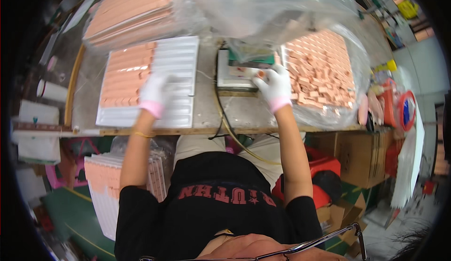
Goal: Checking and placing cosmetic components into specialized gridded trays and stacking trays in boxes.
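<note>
My left hand (159, 89), in a white glove with a pink cuff, is over a white ribbed tray (177, 102). Rows of small salmon-pink blocks (126, 75) fill the tray's left part, next to that hand. Motion smears its fingers, so their state cannot be made out. On the right, my gloved right hand (275, 86) is closed in a pinch around a small orange-pink block (260, 74). It is at the right edge of a small bench device (237, 75) with a white plate and a green upper part.
Many loose pink blocks (319, 80) lie on a plastic-lined tray at the right. Stacked, filled trays (134, 10) stand at the back left. Clear plastic sheeting (268, 7) hangs over the back. A hose (231, 127) crosses the bench edge; cartons (359, 157) are below right.
</note>
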The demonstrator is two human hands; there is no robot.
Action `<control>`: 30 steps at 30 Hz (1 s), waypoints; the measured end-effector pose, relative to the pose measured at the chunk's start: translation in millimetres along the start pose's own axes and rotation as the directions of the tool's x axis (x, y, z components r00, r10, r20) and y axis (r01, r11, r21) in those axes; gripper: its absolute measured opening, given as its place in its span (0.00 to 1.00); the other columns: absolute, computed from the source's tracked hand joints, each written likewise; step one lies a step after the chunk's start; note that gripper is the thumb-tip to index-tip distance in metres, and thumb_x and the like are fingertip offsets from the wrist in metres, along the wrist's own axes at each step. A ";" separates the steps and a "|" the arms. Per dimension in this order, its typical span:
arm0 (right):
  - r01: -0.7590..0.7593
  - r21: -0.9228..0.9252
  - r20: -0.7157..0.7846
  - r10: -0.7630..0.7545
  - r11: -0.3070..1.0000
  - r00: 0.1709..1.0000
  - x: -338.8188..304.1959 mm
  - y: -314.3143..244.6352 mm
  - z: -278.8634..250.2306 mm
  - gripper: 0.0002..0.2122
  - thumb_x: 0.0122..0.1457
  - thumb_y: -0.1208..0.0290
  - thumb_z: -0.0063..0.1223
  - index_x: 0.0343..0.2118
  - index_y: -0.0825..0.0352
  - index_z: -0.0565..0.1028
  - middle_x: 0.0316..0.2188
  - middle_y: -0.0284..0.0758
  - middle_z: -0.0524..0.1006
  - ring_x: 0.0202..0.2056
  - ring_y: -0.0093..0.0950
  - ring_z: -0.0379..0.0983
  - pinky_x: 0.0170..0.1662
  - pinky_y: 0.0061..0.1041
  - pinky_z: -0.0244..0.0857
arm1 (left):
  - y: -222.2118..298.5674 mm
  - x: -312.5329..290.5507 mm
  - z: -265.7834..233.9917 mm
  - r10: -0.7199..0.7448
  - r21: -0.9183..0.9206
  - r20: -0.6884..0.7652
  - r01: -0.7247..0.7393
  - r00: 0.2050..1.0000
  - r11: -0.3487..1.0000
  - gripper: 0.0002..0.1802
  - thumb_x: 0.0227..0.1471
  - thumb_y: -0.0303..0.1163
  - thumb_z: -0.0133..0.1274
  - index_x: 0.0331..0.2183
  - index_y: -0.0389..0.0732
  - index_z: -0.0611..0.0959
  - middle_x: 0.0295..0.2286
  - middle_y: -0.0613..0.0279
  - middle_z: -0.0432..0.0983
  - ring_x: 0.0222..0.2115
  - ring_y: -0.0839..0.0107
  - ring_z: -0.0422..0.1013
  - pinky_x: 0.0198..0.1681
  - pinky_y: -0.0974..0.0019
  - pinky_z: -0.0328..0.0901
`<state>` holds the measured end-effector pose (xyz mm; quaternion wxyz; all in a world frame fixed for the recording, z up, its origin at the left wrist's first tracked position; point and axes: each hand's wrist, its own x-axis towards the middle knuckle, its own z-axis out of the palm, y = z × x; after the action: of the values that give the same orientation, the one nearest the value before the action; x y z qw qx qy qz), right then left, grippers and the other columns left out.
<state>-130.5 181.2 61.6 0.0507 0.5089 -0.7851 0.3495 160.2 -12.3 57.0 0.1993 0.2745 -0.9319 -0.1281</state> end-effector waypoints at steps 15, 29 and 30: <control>-0.035 -0.603 0.137 0.147 0.797 0.980 -8.9 65.4 -41.5 0.08 0.42 0.71 0.57 0.28 0.61 0.75 0.32 0.36 0.72 0.37 0.37 0.68 0.40 0.34 0.66 | -58.3 -11.0 -38.0 -0.540 -0.527 0.260 0.586 0.800 0.616 0.16 0.51 0.24 0.49 0.45 0.39 0.75 0.42 0.60 0.72 0.41 0.67 0.67 0.48 0.64 0.62; -0.005 0.382 0.134 -0.050 0.924 0.990 -31.4 -18.2 -31.4 0.13 0.50 0.74 0.56 0.40 0.64 0.73 0.35 0.37 0.75 0.33 0.29 0.74 0.36 0.24 0.68 | 105.6 39.0 63.3 0.107 -0.811 0.577 0.583 0.810 -0.036 0.22 0.57 0.37 0.47 0.50 0.36 0.71 0.34 0.64 0.73 0.28 0.78 0.70 0.33 0.75 0.68; 0.133 0.362 0.140 -0.195 0.923 0.971 -27.0 -23.7 -28.0 0.13 0.51 0.77 0.56 0.41 0.67 0.72 0.36 0.37 0.75 0.35 0.26 0.74 0.38 0.23 0.68 | 106.9 40.9 64.4 0.116 -0.819 0.572 0.573 0.812 0.028 0.22 0.57 0.38 0.47 0.50 0.36 0.72 0.34 0.63 0.73 0.28 0.78 0.70 0.33 0.75 0.68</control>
<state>-105.6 213.0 82.7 -0.0796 0.6023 -0.6663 0.4324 51.1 60.3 49.4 0.0600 0.1753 -0.5420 -0.8197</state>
